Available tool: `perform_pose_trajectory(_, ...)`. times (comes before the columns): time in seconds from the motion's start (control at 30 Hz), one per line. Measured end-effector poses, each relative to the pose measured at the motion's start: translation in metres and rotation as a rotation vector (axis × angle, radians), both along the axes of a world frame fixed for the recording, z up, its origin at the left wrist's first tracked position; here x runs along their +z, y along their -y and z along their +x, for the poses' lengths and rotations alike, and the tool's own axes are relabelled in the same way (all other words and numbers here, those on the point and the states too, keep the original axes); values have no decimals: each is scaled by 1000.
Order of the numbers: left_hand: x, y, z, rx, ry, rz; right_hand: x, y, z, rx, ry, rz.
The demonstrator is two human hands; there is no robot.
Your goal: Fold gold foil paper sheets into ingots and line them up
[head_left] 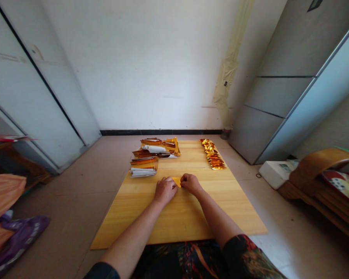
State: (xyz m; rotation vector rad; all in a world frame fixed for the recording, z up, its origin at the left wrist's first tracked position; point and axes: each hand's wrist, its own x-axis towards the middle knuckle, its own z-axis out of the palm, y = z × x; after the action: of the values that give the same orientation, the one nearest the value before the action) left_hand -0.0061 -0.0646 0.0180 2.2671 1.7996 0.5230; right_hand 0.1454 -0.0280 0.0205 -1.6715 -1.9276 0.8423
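Observation:
Between my two hands is a small piece of gold paper [176,181], held just above or on the wooden board. My left hand [165,190] has its fingers closed on the paper's left end. At the other end, the fingers of my right hand [190,183] pinch it. Ahead and to the left lie stacks of gold and white paper sheets [147,167]. A row of shiny folded gold foil pieces [213,155] runs along the board's far right side.
The wooden board [221,217] lies in front of me. A grey refrigerator [270,97] and a white box [275,173] stand at right, beside wooden furniture [314,182]. Orange and purple bags [20,236] are at left. A white wall [151,69] rises behind.

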Motion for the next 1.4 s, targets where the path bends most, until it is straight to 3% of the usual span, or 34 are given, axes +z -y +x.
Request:
perform_pose_trajectory(0.17, -2, -8, 3, 208, 31, -47, -2, -7, 1, 13, 113, -31)
perform_pose_trajectory(0.27, -4, -11, 1, 254, 54, -68, -1, -6, 2, 28, 97, -50)
perform_pose_trajectory(0.8, -8, -17, -20, 145, 83, -198, -5, -9, 3, 35, 60, -94)
perform_pose_trajectory(1.4, -6, -16, -15, 166, 97, -187, 18, 4, -24, -4, 446, -60)
